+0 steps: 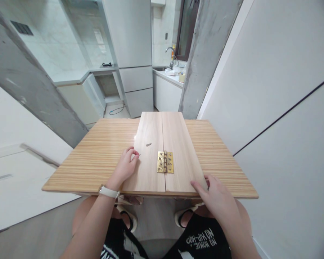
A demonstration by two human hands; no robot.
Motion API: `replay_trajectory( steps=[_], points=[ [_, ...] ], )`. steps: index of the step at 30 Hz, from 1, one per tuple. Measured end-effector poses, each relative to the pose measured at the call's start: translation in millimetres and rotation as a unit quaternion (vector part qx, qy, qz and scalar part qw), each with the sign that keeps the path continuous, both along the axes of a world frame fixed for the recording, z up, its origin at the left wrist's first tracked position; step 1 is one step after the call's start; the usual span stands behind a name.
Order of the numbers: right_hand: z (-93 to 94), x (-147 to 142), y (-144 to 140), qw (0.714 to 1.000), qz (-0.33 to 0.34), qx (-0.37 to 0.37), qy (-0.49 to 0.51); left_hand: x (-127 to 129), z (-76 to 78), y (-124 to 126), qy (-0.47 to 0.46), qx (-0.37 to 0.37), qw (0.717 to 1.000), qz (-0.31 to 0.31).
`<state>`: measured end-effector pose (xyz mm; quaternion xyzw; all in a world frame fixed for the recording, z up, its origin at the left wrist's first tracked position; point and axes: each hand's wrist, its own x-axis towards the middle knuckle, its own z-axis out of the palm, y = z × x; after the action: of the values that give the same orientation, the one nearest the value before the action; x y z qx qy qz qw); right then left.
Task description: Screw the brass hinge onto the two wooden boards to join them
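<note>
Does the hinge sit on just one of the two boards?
No, the hinge lies across both, partly on the left board and partly on the right board.

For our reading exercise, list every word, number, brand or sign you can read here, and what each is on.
"NO HOMIE": right leg of the black shorts.
"NO HIP-HOP": same leg.
White lettering on the left leg: cut off by the picture's edge, not readable.
Orange bottle by the sink: too small to read any label.
Hinge: no lettering can be made out.
</note>
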<state>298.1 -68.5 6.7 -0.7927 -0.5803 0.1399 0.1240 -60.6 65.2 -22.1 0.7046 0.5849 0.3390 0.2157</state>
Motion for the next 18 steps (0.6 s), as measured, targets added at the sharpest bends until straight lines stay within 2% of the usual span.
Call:
replay_trajectory(
  steps=[3,7,12,15,18],
  points=[
    [3.4,-3,0,1.000,0.009,-0.009,-0.011,3,-3.6,-7,-0.031,-0.008,0.999,-0.002],
    [12.7,-2,2,0.999,0.022,-0.033,-0.030,6,1.1,-8,-0.037,-0.025,0.999,-0.010],
    [20.0,-13,4,0.997,0.013,0.021,-0.074,22,11.7,-25,-0.027,0.026,0.999,0.021],
    [22.6,-34,5,0.993,0.076,0.051,-0.078,45,18.4,-46,-0.093,-0.021,0.994,-0.049],
    [23.2,-58,7,0.984,0.147,0.064,-0.074,67,24.9,-65,-0.124,-0.073,0.986,-0.081]
  ],
)
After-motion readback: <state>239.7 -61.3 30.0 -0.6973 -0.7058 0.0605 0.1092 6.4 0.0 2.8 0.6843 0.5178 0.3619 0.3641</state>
